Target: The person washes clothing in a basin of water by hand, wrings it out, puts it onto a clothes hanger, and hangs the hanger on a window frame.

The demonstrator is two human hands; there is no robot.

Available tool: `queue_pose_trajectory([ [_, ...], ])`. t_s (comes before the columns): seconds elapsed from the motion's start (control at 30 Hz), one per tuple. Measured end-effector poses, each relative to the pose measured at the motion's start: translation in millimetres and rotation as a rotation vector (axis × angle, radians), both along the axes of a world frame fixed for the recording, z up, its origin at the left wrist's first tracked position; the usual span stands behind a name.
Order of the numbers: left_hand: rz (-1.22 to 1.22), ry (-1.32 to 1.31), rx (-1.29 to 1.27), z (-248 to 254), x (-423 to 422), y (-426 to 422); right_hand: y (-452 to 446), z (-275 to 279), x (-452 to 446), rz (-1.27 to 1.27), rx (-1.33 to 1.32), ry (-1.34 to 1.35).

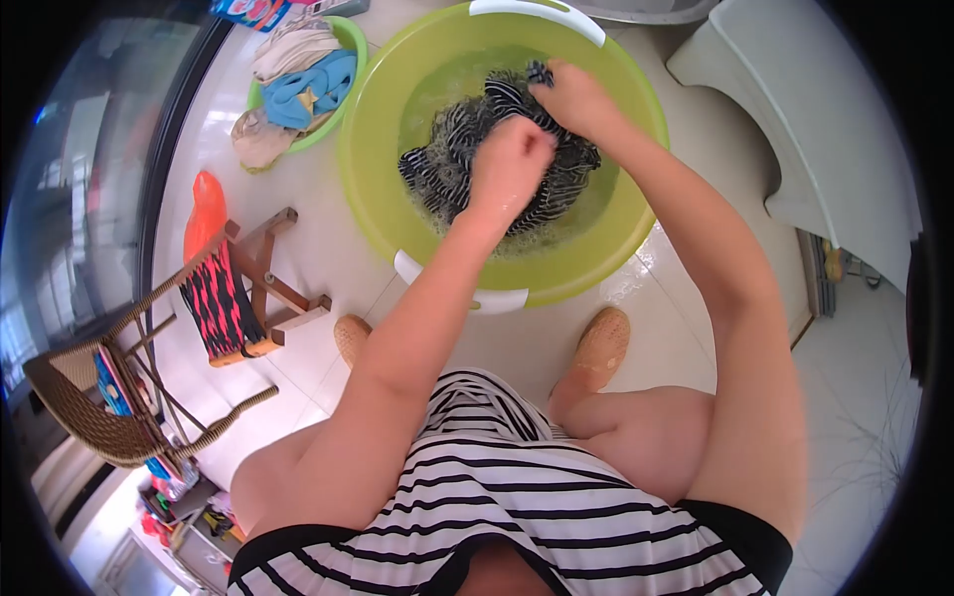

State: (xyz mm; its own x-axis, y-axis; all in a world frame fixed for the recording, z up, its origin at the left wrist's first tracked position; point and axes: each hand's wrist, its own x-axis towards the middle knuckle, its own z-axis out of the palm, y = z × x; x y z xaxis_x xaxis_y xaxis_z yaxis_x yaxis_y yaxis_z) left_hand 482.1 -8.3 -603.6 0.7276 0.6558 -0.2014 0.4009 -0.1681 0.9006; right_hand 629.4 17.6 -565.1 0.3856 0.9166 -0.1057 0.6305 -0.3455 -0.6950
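A dark garment with white stripes (447, 149) lies bunched in sudsy water inside a large yellow-green basin (373, 189). Over the middle of the cloth is my left hand (512, 164), its fingers curled into a fist; whether fabric is inside that fist is hidden. Farther right and toward the back, my right hand (576, 99) pinches a bunched bit of the same garment and lifts it above the water. White handles show on the basin's near and far rim.
A green tub (353, 40) heaped with blue and beige cloths stands at the back left. Below it are an orange plastic bag (206, 211), a wooden folding stool (268, 288) with a woven seat, and a wicker chair (99, 417). A white plastic piece (795, 109) stands at the right.
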Motion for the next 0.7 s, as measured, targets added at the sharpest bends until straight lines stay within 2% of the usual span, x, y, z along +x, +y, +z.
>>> queue_pose_trajectory([
  [0.07, -0.029, 0.048, 0.021, -1, 4, -5, -2, 18, -7, 0.015, 0.087, 0.015],
  [0.1, -0.104, 0.2, 0.099, -2, 3, -6, -2, 29, -11, 0.03, 0.174, 0.032],
  [0.13, -0.084, 0.193, 0.1, -10, -2, -7, -2, 39, -13, 0.05, 0.177, 0.026],
  [0.2, -0.241, 0.47, 0.232, -37, -17, -7, 1, 63, -19, 0.015, 0.304, 0.309],
  [0.23, -0.269, 0.535, 0.266, -43, -27, -5, -3, 83, -25, 0.014, 0.362, 0.355],
  [0.43, -0.352, 0.954, 0.367, -21, -70, 42, -1, 72, -4, 0.045, 0.327, 0.182],
  [0.53, -0.124, 0.898, 0.382, -5, -68, 58, -3, 43, 1, 0.03, 0.235, -0.009],
  [0.6, 0.234, 0.499, 0.354, 20, -35, 41, 0, 3, 15, -0.028, 0.051, -0.078],
  [0.63, 0.263, 0.444, 0.329, 16, -42, 40, -6, -8, 8, -0.026, 0.043, -0.076],
  [0.67, 0.333, 0.362, 0.162, 23, -30, 27, -5, -12, 8, -0.025, -0.058, -0.122],
  [0.7, 0.254, 0.306, 0.068, -6, -18, 23, -3, -15, 9, -0.031, -0.164, -0.179],
])
